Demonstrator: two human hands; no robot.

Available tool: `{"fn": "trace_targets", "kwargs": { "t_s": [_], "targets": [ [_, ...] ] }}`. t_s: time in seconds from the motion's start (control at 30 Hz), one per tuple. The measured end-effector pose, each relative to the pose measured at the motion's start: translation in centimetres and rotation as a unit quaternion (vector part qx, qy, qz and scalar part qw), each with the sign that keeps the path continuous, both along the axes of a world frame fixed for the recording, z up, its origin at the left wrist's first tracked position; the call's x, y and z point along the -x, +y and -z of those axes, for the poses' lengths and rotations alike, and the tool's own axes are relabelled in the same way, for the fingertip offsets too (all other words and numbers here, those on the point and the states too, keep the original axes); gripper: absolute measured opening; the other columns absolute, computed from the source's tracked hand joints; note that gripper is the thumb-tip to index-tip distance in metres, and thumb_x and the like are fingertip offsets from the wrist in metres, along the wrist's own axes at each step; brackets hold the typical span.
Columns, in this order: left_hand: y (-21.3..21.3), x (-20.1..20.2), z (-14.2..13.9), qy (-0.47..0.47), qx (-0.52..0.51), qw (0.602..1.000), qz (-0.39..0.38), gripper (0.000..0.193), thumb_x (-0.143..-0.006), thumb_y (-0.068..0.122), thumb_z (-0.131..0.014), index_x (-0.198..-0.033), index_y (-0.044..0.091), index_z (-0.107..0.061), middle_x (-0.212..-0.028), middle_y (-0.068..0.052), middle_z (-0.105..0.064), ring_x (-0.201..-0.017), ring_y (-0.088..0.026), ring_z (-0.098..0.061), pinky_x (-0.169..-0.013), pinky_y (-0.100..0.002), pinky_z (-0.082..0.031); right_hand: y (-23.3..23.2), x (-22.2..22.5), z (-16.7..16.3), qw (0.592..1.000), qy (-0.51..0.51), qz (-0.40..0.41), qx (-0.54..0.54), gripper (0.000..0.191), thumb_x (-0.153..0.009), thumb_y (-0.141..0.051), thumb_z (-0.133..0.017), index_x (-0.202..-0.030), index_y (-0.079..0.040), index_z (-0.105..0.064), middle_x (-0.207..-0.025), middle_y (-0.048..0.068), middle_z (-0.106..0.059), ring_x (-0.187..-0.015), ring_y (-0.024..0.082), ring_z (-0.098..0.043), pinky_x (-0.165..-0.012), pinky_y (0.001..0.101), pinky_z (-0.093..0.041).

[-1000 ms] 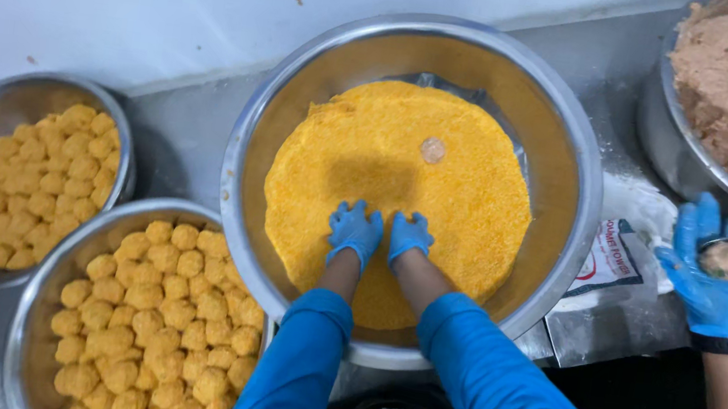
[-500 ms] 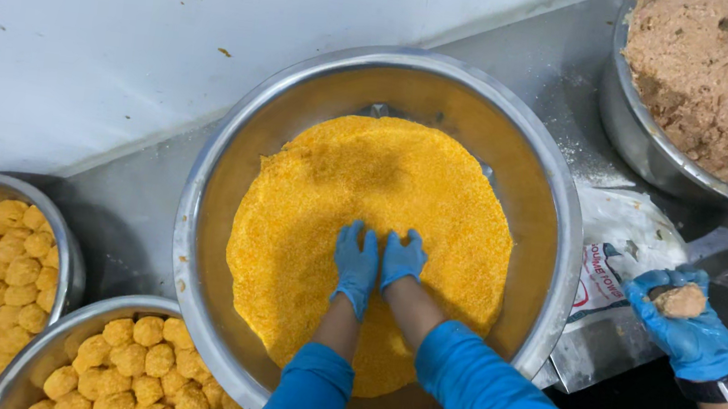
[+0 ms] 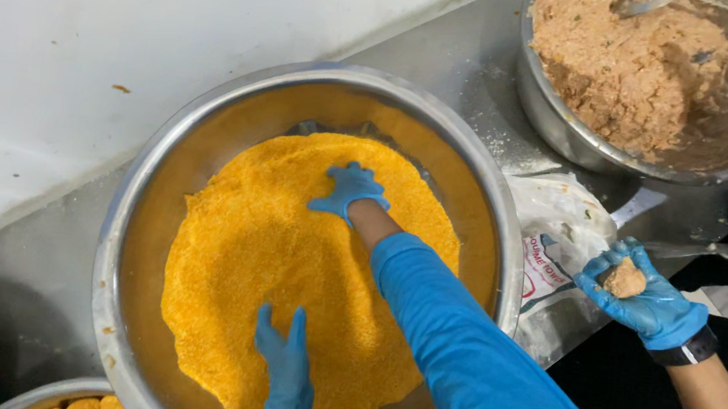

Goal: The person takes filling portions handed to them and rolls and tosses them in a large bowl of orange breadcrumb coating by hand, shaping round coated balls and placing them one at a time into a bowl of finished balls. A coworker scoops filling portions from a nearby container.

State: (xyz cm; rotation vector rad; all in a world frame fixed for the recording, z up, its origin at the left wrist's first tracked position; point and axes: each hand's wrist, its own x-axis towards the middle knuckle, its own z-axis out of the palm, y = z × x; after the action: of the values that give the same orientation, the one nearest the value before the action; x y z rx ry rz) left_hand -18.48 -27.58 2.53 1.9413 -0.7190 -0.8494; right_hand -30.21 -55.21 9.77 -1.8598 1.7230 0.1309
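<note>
While both gloved hands, left hand and right hand, press flat and empty into orange crumbs mid-frame, coating seems underway.

Wide steel bowl of loose orange-yellow crumbs, spread flat, perhaps thinnest towards the far rim.

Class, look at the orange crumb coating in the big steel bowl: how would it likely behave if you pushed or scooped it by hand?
The orange crumbs look loose and grainy, so they would probably shift and pile rather than move as one piece. They likely spill from a scoop. The left hand and right hand rest flat on the bed, suggesting it gives easily.
</note>
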Motion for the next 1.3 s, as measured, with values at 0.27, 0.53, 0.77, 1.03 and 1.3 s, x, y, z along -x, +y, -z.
{"fn": "trace_targets", "kwargs": {
  "t_s": [0.27,0.53,0.77,1.03,1.3],
  "targets": [
    [3.6,0.7,2.7,0.065,-0.075,0.988,0.115,0.087,-0.081,0.011,-0.066,-0.159,0.007,-0.027,-0.163,-0.021,-0.031,-0.149,-0.034,-0.032,-0.122,-0.043,-0.028,3.9,-0.3,7.1,0.989,-0.029,-0.103,-0.1,0.103,-0.066,-0.044,-0.087,-0.156,-0.022,-0.042,-0.156,0.016,-0.046,-0.136,0.039,-0.052,-0.105,0.0506,-0.05],
    [-2.1,2.6,3.7,0.702,0.09,0.701,-0.092,0.063,-0.098,0.065,-0.032,-0.137,0.02,-0.053,-0.134,-0.007,-0.06,-0.118,-0.027,-0.059,-0.097,-0.046,-0.049,15.2,1.3,8.5,0.913,-0.37,-0.055,-0.162,0.053,-0.075,-0.033,-0.081,-0.122,-0.008,-0.072,-0.117,0.013,-0.076,-0.11,0.025,-0.071,-0.097,0.0363,-0.056],
    [-3.6,2.9,0.6,0.491,0.238,0.835,-0.07,0.047,-0.111,0.043,-0.046,-0.129,0.003,-0.065,-0.119,-0.012,-0.071,-0.109,-0.03,-0.066,-0.096,-0.046,-0.053,20.1,1.3,4.8,0.709,-0.568,0.343,-0.239,0.056,-0.098,-0.057,-0.049,-0.135,-0.018,-0.063,-0.13,0.004,-0.065,-0.117,0.023,-0.061,-0.099,0.0451,-0.046],
    [-2.0,2.9,-2.0,0.152,0.257,0.951,-0.084,0.049,-0.11,0.039,-0.042,-0.134,0.001,-0.061,-0.133,-0.015,-0.064,-0.127,-0.029,-0.06,-0.106,-0.041,-0.047,21.7,-0.4,4.6,0.628,-0.643,0.29,-0.329,0.066,-0.102,-0.065,-0.037,-0.142,-0.016,-0.056,-0.141,0.005,-0.063,-0.129,0.026,-0.059,-0.114,0.044,-0.043],
    [-1.2,4.7,-0.2,0.598,0.226,0.754,-0.149,0.059,-0.116,0.062,-0.041,-0.126,0.008,-0.062,-0.11,-0.013,-0.066,-0.096,-0.024,-0.063,-0.081,-0.042,-0.054,22.7,1.0,3.8,0.868,-0.38,-0.229,0.221,0.021,-0.118,-0.016,-0.056,-0.118,-0.001,-0.071,-0.112,0.013,-0.069,-0.104,0.024,-0.066,-0.094,0.0394,-0.053]
  ]
}}
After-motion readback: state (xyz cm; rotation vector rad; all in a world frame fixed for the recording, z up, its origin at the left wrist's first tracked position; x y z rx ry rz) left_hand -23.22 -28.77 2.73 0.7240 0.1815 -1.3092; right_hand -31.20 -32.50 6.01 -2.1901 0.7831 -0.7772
